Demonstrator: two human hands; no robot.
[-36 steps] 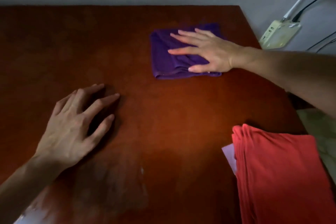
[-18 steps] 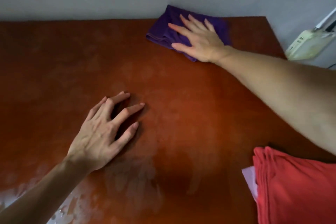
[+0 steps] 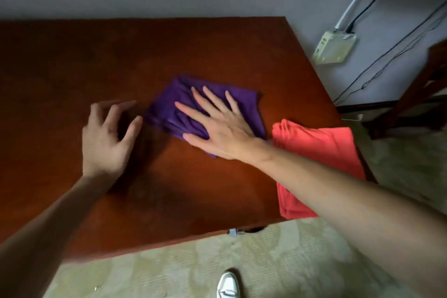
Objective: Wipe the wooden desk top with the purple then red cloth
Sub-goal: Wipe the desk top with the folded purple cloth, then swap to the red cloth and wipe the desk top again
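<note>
1. Two hands are over the bench, and only one is working. The right hand (image 3: 221, 128) lies flat on the purple cloth (image 3: 212, 104), fingers straight and spread, palm pressing the folds down onto the wood.
2. The left hand (image 3: 106, 138) sits just beside the cloth's left edge, fingers loosely fanned and holding nothing; it is blurred, so whether it touches the bench (image 3: 72, 60) I cannot tell.
3. Purple cloth: bunched and creased under the palm, lying right of the bench's middle, its right edge close to the red cloth (image 3: 321, 152) but apart from it.
4. Red cloth: folded, lying at the right edge of the bench and partly overhanging it, no hand on it. The right forearm crosses above it.
5. My read on progress: this is the purple pass, mid-stroke. How much of the top has been covered cannot be read from the wood; no clear wipe marks show in this light.
6. Left to do, by that reckoning: finish with purple, set it aside, pick up red and go over the top again. The second half is not yet begun.
</note>
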